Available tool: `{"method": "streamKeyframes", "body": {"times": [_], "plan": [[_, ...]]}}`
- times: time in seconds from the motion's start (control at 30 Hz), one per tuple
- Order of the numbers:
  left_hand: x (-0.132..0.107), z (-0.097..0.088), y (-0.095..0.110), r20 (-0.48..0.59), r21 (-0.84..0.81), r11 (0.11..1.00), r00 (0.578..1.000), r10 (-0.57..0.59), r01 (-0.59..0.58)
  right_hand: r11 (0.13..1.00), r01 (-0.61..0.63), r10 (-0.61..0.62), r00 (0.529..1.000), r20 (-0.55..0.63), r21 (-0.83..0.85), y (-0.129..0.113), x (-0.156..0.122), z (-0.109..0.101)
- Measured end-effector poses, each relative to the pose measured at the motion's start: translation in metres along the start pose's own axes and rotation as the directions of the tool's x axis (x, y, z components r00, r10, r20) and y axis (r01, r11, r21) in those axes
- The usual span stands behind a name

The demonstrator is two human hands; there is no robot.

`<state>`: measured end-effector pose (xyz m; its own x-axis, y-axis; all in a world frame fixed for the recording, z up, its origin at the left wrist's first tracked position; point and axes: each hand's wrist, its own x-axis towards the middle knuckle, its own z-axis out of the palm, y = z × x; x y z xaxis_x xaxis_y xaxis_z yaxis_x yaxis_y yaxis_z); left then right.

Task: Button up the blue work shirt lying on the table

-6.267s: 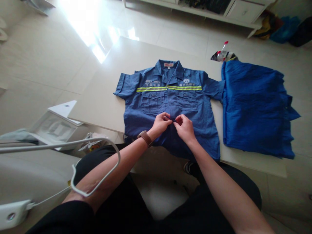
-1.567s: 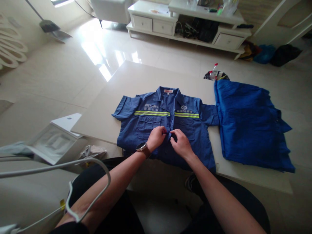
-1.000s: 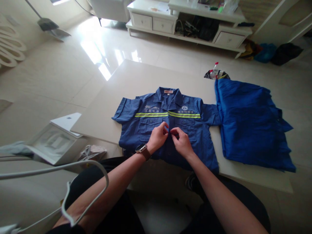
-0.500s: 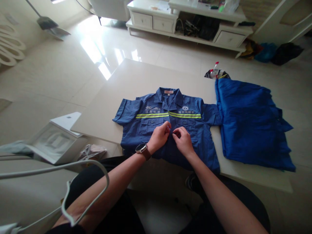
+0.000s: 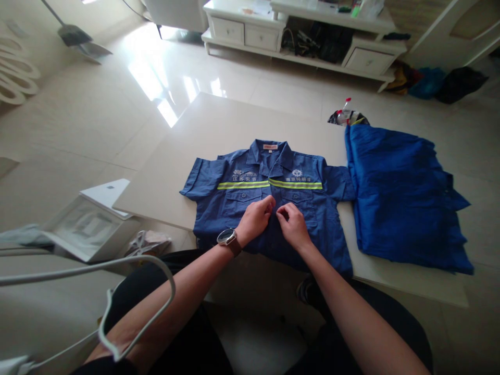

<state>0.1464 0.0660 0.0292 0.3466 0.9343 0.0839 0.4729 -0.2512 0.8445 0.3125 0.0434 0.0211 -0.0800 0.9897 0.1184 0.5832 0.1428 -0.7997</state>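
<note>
Left hand [image 5: 254,220] and right hand [image 5: 294,226] were just beside each other at the shirt's front opening, not touching, fingers curled in toward the button strip, both resting on the cloth; could not tell if they clamped a button or only the fabric. A round-faced wristwatch [image 5: 228,242] with a brown strap sat on the left wrist. Head view: the short-sleeved blue work shirt [image 5: 242,205] lay flat and face up on a pale table [image 5: 219,135], collar pointing away from the person, hem at the table's near edge, sleeves spread. A yellow-green reflective stripe [image 5: 244,185] ran across the chest above two flap pockets, with printed badges above it. A folded bright blue garment [image 5: 398,200] lay on the table's right side, touching the shirt's sleeve. A plastic bottle [image 5: 345,117] with a red cap lay with a crumpled bag just past its far end. A white cable [image 5: 117,271] looped across the left forearm. An open white box [image 5: 91,224] stood left of the table. A white low cabinet [image 5: 297,41] with drawers stood at the far wall, with bags [image 5: 429,83] heaped on the floor to its right
</note>
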Motion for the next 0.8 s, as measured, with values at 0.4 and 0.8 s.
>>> {"method": "streamKeyframes", "body": {"times": [0.4,0.8], "plan": [[0.0,0.006,-0.004,-0.052,-0.15,0.988,0.997,-0.054,0.046,0.996,-0.008,0.008,1.0,-0.003,0.094,0.0,-0.002,0.003],[0.002,0.014,-0.009,-0.046,-0.438,0.878,0.97,-0.238,0.195,0.996,-0.007,0.01,0.999,-0.036,0.092,-0.001,-0.003,0.005]]}}
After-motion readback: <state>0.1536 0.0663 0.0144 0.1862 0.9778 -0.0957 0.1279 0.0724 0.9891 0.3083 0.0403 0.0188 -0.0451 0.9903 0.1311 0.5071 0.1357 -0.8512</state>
